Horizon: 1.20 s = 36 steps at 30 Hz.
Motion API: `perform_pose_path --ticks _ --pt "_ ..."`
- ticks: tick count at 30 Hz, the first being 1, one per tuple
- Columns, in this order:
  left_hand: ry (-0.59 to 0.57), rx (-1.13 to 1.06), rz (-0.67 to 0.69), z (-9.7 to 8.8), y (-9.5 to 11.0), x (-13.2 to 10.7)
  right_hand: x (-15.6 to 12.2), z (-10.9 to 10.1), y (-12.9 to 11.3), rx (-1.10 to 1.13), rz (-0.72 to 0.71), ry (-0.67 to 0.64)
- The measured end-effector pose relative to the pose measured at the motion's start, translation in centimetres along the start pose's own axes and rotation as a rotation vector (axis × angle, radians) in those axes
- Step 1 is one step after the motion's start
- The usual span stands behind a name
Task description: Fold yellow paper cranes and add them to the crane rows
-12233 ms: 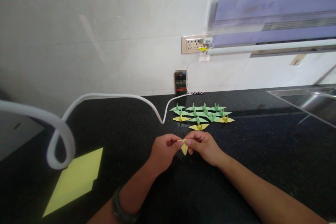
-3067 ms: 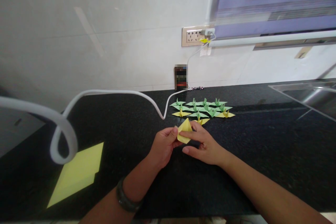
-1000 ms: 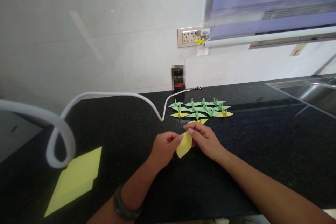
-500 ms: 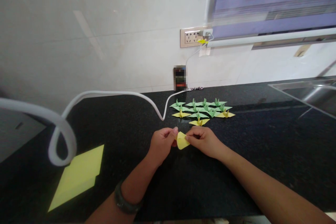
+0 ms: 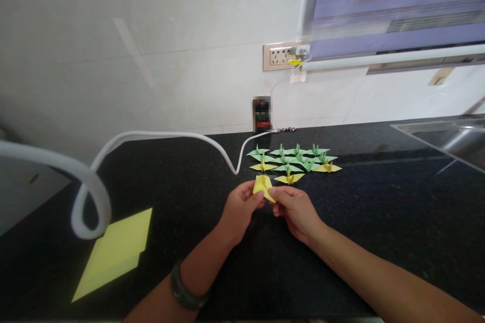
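Between my two hands is a small piece of folded yellow paper (image 5: 262,185), partly opened along its folds and held above the dark counter. My left hand (image 5: 242,207) pinches its left side, thumb on the near face. On the lower right corner, my right hand (image 5: 293,207) closes with thumb and fingers. Just beyond stand folded paper cranes in loose rows: several green cranes (image 5: 298,150) at the back, and yellow ones, with the nearest yellow crane (image 5: 289,178) close to my right fingers. Fingertips behind the paper are hidden.
Flat yellow paper sheets (image 5: 117,247) lie on the black counter (image 5: 333,282) at the left. A thick white cable (image 5: 170,134) loops over the left side. A pixelated phone-like device (image 5: 261,113) leans on the wall below a socket (image 5: 279,56). A metal sink (image 5: 454,141) is at right.
The folded yellow paper has turned and moved slightly up, its fold now spread open toward me. Both hands have shifted their pinch; the right one now grips the lower corner.
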<state>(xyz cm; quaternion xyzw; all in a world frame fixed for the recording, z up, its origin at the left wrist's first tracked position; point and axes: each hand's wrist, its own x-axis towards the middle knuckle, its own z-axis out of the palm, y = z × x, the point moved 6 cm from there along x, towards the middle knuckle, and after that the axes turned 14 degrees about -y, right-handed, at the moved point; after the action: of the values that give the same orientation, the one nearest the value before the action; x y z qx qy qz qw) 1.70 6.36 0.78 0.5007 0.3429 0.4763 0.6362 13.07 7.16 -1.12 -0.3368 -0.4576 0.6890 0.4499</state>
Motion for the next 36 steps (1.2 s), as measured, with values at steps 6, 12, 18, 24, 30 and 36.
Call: perform_pose_path --ticks 6,12,18,24,30,36 --pt "0.039 0.039 -0.013 -0.4 0.0 -0.2 -0.1 0.3 0.2 -0.199 0.031 -0.039" --pt "0.029 0.142 -0.065 -0.5 -0.3 -0.2 -0.1 0.7 0.2 -0.271 0.064 -0.08" --pt "0.079 0.092 -0.072 -1.0 -0.5 -0.2 -0.2 1.3 0.3 -0.359 0.084 -0.205" --pt "0.107 0.016 -0.167 -0.8 -0.7 -0.4 0.5 0.3 -1.4 -0.452 -0.076 -0.157" --pt "0.076 0.088 -0.188 -0.5 -0.5 -0.4 0.7 0.1 -1.3 -0.581 -0.127 -0.198" --pt "0.098 0.125 -0.111 -0.4 0.0 -0.5 0.9 0.1 -0.4 -0.37 -0.025 -0.219"
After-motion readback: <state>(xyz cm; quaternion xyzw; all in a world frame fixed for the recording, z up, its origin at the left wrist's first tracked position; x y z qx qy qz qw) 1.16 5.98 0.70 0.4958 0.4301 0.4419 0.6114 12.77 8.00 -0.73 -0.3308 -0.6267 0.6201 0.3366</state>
